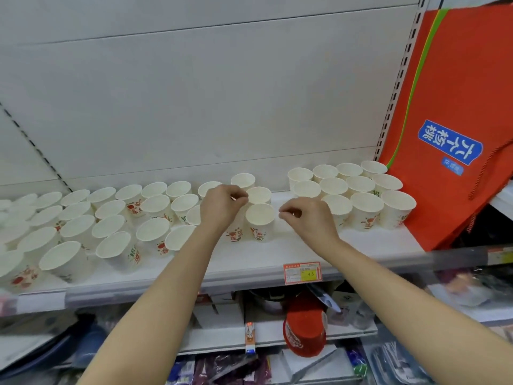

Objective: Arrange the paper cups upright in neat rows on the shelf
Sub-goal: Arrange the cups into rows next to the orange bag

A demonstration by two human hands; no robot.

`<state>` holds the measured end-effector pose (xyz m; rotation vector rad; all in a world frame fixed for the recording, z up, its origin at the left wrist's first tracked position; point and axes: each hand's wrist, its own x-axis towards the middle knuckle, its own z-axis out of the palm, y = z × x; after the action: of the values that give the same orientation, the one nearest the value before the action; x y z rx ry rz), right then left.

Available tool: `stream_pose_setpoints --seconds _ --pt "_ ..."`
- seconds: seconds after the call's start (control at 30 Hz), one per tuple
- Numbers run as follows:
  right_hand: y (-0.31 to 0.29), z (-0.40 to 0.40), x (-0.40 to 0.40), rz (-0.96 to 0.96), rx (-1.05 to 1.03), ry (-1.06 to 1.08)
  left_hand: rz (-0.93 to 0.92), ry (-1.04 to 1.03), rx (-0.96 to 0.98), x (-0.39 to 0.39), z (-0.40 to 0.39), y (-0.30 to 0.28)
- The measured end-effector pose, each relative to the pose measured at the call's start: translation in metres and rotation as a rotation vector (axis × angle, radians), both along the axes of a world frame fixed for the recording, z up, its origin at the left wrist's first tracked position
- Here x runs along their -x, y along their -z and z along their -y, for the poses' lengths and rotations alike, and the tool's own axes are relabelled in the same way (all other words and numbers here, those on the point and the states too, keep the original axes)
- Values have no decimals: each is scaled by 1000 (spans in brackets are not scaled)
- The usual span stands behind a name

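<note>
The left hand [222,205] has its fingers curled in, thumb and fingertips pressed together near the rims of two cups; whether they pinch a rim or only hover beside it cannot be told. The right hand [308,218] also has curled fingers, with thumb and forefinger drawn together just right of the near cup [260,221] and holding nothing that shows. That cup stands upright between the two hands, with a second cup [258,194] just behind it and a third [243,180] farther back, the three forming a short line toward the back wall.

To the right, a block of cups [358,190] stands upright in neat rows, rims close together, beside a red bag [444,129] that leans at the shelf's right end. To the left, a loose crowd of cups [105,220] spreads along the shelf [249,257], all upright but unevenly spaced and out of line. All are white with red and green print on their sides.

A price tag [302,272] hangs on the shelf's front edge below the right forearm. Lower shelves hold mixed goods, among them a red tub [304,332].
</note>
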<state>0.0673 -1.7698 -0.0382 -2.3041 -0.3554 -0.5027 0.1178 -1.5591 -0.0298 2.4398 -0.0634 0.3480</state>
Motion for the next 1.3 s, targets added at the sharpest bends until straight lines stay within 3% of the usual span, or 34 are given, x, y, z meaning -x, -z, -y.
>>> stream_pose_setpoints --seconds 0.1,0.23,0.53,0.9,1.3 --pt "-12 -22 -17 -155 -8 134 -12 -13 -93 -21 3 -12" --pt "-19 -34 -38 -341 196 257 -58 7 -221 -50 8 -23" --pt "-14 -38 -38 -488 249 418 -139 226 -461 -91 30 -21" --pt "-26 -16 -35 -454 76 506 -171 275 -570 -117 44 -21" --pt "-40 2 -62 -456 19 538 -200 89 -429 -137 54 -26"
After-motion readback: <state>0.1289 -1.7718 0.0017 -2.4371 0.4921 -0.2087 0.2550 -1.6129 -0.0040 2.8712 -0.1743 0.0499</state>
